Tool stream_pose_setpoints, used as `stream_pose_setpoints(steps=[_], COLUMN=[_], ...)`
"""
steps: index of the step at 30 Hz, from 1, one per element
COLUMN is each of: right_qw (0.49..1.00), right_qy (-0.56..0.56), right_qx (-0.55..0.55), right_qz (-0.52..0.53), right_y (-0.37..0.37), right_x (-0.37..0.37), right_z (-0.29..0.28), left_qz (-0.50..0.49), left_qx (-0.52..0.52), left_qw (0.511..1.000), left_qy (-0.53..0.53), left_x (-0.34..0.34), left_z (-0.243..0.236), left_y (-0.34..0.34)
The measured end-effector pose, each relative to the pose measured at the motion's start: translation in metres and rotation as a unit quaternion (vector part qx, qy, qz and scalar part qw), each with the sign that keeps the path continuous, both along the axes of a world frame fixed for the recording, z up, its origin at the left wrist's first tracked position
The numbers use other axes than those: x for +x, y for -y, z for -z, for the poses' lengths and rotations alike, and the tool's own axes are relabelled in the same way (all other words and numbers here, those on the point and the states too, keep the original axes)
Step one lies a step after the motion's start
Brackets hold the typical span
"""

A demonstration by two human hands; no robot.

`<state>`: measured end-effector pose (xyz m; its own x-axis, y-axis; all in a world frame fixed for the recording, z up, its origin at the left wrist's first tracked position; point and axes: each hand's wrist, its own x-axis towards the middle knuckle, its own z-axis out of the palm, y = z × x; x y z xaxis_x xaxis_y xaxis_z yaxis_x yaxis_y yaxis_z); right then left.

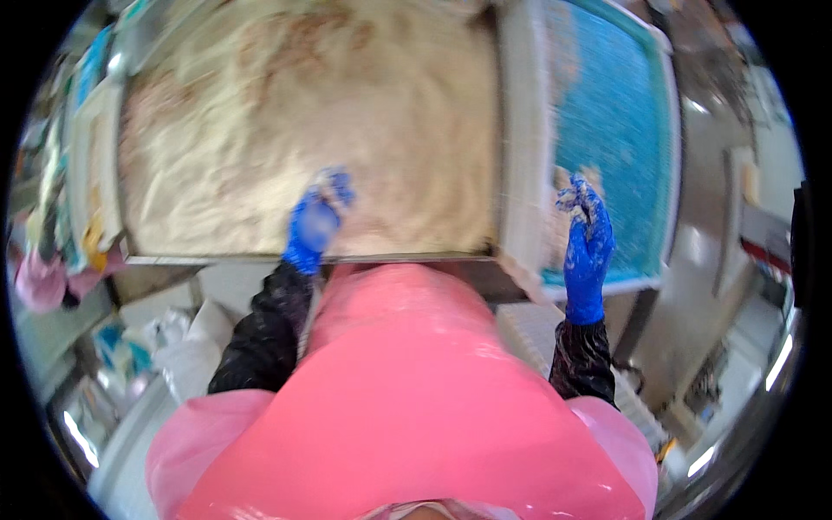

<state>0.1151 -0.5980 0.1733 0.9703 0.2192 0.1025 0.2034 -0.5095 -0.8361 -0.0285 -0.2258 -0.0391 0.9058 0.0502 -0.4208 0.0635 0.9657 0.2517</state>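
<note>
My left hand (319,221), in a blue glove, is over the near part of a wide tray (364,258) filled with pale, flour-like powder (416,156). Its fingers look curled and dusted with powder, but motion smears them. To the right, my right hand (589,247) wears a matching glove and hovers above a blue-bottomed tray (620,130) with a white rim. Its fingers are bent together, their tips caked with pale coating. Beige coated pieces (557,247) lie along that tray's left side, some right by the fingertips. Whatever the fingers may hold is too blurred to name.
A pale divider (524,130) stands between the two trays. On the right runs a metal surface (702,208). White bags (195,342) sit low on the left, and pink-clad parts of another person (42,279) show at the far left.
</note>
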Motion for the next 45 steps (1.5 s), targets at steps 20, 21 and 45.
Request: stream_pose_setpoints(steps=[20, 21, 45], right_qw=[0.853, 0.855, 0.910], right_qy=[0.231, 0.218, -0.160], right_qx=[-0.098, -0.085, -0.185], right_qz=[-0.458, -0.463, -0.334], right_y=[-0.497, -0.500, -0.398], right_x=[-0.080, -0.081, -0.083], right_z=[0.190, 0.194, 0.090], left_qz=[-0.416, -0.418, -0.251], left_qx=[0.217, 0.182, 0.022], left_qw=[0.851, 0.861, 0.967], left_qy=[-0.235, -0.227, 0.034], left_x=[-0.106, -0.109, -0.019], left_z=[-0.040, -0.038, -0.082], left_y=[-0.143, -0.148, -0.128])
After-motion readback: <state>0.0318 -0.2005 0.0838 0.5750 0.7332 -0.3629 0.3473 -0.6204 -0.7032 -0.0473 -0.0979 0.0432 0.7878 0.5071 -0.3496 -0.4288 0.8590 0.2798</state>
